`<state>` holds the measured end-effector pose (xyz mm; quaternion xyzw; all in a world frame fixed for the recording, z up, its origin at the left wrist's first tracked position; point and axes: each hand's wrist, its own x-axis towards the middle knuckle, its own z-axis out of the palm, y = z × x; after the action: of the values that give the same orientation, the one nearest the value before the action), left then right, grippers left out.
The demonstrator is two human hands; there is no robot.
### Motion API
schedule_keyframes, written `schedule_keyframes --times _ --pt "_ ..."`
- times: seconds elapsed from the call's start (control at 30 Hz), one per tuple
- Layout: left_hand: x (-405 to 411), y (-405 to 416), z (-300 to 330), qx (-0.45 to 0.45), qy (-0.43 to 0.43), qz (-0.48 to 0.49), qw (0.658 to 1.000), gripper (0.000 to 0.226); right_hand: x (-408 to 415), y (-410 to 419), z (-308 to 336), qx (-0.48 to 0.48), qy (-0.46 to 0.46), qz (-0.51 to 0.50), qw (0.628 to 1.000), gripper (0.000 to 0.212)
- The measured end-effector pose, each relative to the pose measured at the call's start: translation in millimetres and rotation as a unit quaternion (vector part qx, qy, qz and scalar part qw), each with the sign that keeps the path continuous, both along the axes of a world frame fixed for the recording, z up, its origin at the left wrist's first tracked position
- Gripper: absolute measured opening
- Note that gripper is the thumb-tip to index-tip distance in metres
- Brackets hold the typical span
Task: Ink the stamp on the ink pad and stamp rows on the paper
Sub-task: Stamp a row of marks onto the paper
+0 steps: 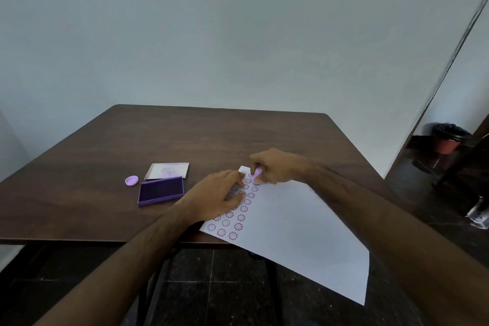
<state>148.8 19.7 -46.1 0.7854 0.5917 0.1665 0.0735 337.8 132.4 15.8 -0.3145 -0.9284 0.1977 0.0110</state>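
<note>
Stamp [256, 173] in right hand [277, 167]

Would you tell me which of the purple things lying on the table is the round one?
The small lilac cap, left of the ink pad. It is a round disc, while the dark purple ink pad is rectangular, as is the pale open lid behind it.

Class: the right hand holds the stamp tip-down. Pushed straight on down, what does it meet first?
Most likely the paper: the stamp in the right hand points at the sheet's far corner, beside printed flowers. Whether it already touches is unclear.

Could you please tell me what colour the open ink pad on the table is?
Dark purple, case and pad alike; the ink pad shows clearly in the head view.
</note>
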Motion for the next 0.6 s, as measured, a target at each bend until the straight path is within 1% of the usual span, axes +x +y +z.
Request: schedule_keyframes --times 0.03,0.07,0.1,0.13,0.17,0.23,0.3,0.33,0.4,0.47,0.6 --pt "0 0 0 -0.005 0.002 -0.002 1.000 0.044 6 3 0 -0.052 0.075 -0.029 0.995 0.011" --pt "0 0 0 -0.008 0.003 -0.003 1.000 0.045 13 5 -1 -0.115 0.173 -0.061 0.976 0.013" --pt "0 1 0 -0.011 0.004 -0.003 1.000 0.047 20 7 -3 -0.179 0.271 -0.089 0.942 0.013" --pt "-1 2 -1 -0.013 0.006 -0.002 1.000 0.047 28 9 -5 -0.241 0.351 -0.114 0.898 0.012" --pt "-1 4 -2 -0.016 0.009 -0.001 1.000 0.048 34 10 -9 -0.296 0.411 -0.136 0.852 0.012" --pt "-2 7 -3 -0.022 0.017 0.001 1.000 0.047 42 8 -19 -0.378 0.479 -0.166 0.774 0.013" --pt "-4 11 -4 -0.023 0.024 0.001 0.999 0.046 46 4 -31 -0.433 0.510 -0.169 0.724 0.016" --pt "-5 14 -4 -0.019 0.026 0.000 0.999 0.045 46 1 -35 -0.453 0.519 -0.163 0.706 0.018" --pt "-6 19 -3 -0.014 0.033 0.000 0.999 0.046 46 -3 -41 -0.479 0.526 -0.149 0.686 0.023" --pt "-8 26 -2 -0.011 0.041 0.001 0.999 0.045 45 -4 -44 -0.492 0.527 -0.137 0.679 0.027" --pt "-11 36 -2 -0.001 0.049 0.004 0.999 0.038 42 -3 -49 -0.491 0.526 -0.143 0.680 0.034"
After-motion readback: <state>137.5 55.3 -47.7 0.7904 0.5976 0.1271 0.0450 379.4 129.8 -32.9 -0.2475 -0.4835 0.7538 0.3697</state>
